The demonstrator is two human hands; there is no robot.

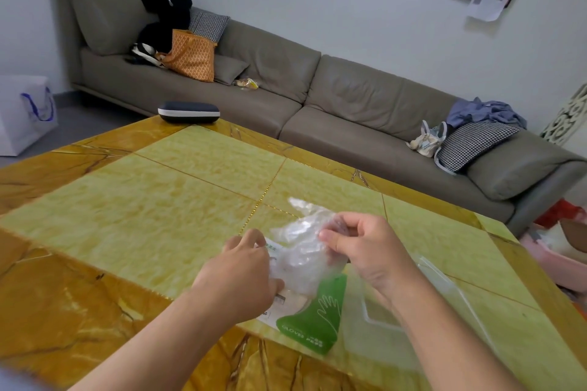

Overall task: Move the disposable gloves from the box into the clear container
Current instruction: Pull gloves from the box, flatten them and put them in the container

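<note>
Right hand [365, 251] pinching a bunch of clear plastic gloves [301, 247], lifted just above the box [313, 320] (white and green, lying flat near the table's near edge). Left hand [241, 276] resting on the left part of the box, fingers curled at its edge, touching the gloves. Clear container [444, 289] just right of the box, on the yellow table [158, 200]. Grey sofa [317, 89] far behind.

Both hands [244, 273] [365, 247] forward, fingers curled.
</note>
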